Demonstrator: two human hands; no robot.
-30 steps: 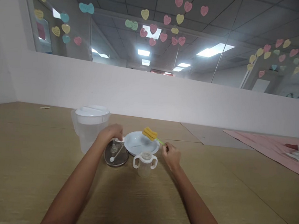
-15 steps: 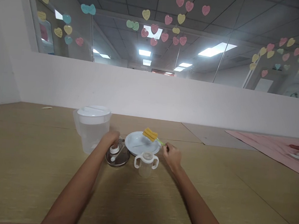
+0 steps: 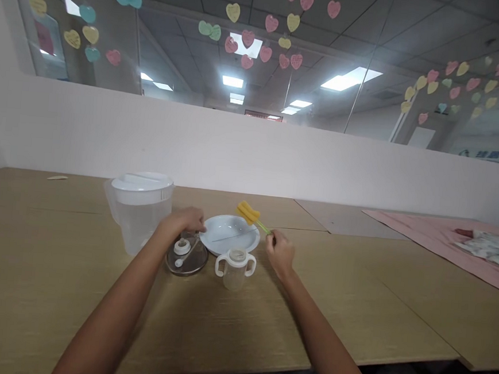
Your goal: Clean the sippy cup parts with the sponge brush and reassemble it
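My right hand (image 3: 279, 251) is closed round the thin green handle of a yellow sponge bottle brush (image 3: 248, 212), whose head is raised over a white basin (image 3: 215, 248). At the basin's left rim, my left hand (image 3: 190, 220) is slightly blurred, its fingers bent, with nothing seen in them. Below it lies a round metal tray (image 3: 198, 265) bearing a white ring-shaped cap (image 3: 182, 247) and a small white-ended stick (image 3: 179, 262). In front of the basin stands a clear cup with two white handles (image 3: 234, 275), uncovered at the top.
A clear pitcher with a white lid (image 3: 140, 219) stands left of the tray. To the far right, a pink cloth (image 3: 410, 234) has a patterned fabric item (image 3: 486, 247) on it. A white wall (image 3: 256, 158) closes the table's back; its front edge is near me.
My left hand has left the white cap on the tray and moved up and right to the basin's rim. The brush stays in my right hand. The view has shifted slightly right.
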